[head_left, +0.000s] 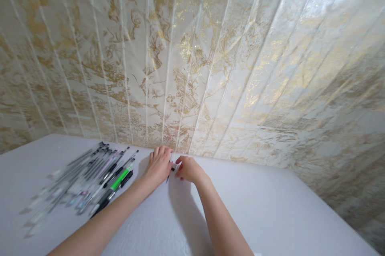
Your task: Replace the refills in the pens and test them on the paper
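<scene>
- About 8 o'clock of the view: bunch of pens (90,168), laid side by side on the tabletop, shafts slanting along a 7-to-1 o'clock line; blurred toward the lower ends, count not readable.
- Right-hand side of that bunch: bright green pen (120,178), with black pen (126,178) just beside it, nearest the left forearm.
- Between 7 and 8 o'clock: left hand (159,164), back upward, low at the table's far edge, fingers close together and pointing to about 1 o'clock. Grip: cannot tell whether it pinches the slim item at its thumb side.
- About 7 o'clock: slim dark item (168,178), partly hidden by the left hand, its narrow end pointing toward 7; small black piece (172,169) visible near the thumb.
- 6 o'clock: right hand (190,170), fingers curled toward 9 o'clock, near the slim item. Grip: cannot tell whether the fingertips meet or pinch anything.
- Out to 4 o'clock: white tabletop (270,208); gold-patterned sheeting (186,59) rises behind, across 12.
</scene>
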### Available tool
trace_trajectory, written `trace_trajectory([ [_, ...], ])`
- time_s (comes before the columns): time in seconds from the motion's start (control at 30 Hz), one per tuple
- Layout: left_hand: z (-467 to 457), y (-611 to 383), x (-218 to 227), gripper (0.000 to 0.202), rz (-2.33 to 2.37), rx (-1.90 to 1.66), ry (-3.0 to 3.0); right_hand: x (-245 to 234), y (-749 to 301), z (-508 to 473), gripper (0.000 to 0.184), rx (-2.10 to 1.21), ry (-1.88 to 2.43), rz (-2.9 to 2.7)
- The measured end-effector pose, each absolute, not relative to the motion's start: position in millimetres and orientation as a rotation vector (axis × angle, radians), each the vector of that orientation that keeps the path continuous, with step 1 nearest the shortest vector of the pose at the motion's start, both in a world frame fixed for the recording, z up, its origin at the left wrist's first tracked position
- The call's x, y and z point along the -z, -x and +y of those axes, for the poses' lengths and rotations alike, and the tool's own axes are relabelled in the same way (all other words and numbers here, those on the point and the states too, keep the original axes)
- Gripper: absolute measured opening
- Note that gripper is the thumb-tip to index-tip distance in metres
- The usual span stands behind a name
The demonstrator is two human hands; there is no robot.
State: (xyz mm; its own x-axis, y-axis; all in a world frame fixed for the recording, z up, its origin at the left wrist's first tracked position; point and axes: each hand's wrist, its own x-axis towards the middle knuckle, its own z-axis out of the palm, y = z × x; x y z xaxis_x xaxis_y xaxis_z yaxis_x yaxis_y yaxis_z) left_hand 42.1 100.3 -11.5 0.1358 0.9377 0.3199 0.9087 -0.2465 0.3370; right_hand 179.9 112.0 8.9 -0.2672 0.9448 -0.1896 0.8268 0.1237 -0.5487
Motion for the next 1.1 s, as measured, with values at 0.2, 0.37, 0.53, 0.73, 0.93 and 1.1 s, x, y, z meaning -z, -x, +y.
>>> trace_trajectory([
  [0.2,106,-31,5,0.039,1.922,-0.671,-2.229,-12,-178,110,0.039,-0.863,1.755,-2.188],
  [0.37,111,-21,3,0.038,1.911,-0.645,-2.175,-13,-173,108,0.041,-0.901,1.746,-2.120],
  [0.53,121,-11,11,0.037,1.847,-0.642,-2.119,-9,-170,110,0.035,-0.910,1.740,-2.032],
  [0.73,126,-5,15,0.037,1.854,-0.674,-2.068,-4,-172,114,0.034,-0.917,1.693,-1.962],
  [0.93,126,-4,16,0.037,1.882,-0.672,-2.031,-5,-169,113,0.036,-0.926,1.638,-1.912],
  [1.1,127,-4,17,0.037,1.897,-0.672,-2.029,1,-170,117,0.036,-0.971,1.622,-1.857],
])
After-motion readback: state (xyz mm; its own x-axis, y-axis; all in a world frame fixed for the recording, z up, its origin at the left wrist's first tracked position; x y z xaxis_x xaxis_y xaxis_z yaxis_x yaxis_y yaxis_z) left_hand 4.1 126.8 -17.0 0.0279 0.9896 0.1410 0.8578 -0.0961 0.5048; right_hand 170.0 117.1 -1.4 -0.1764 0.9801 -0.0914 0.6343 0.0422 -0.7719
